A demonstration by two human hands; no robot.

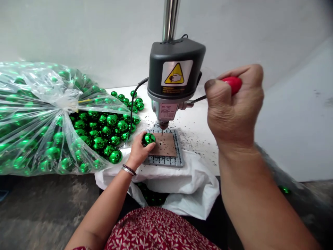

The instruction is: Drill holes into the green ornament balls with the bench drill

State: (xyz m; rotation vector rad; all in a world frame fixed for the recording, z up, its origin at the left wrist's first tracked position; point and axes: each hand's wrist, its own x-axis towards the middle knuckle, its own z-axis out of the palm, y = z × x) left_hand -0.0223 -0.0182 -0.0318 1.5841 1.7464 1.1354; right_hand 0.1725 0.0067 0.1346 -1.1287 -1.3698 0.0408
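Note:
My left hand is closed round a shiny green ball, just left of the hole in a brown board. That board lies on the slotted metal base of a small drill press. Straight above the board points the thin drill bit, apart from the ball. On the right, my right hand is wrapped round the red knob of the press's feed lever. The palm side of that hand is hidden.
A clear plastic bag full of green balls lies at left, its side open. Several loose balls sit behind it. Dark shavings are scattered over the white table. White cloth hangs over the front edge; a black cable runs beside the press.

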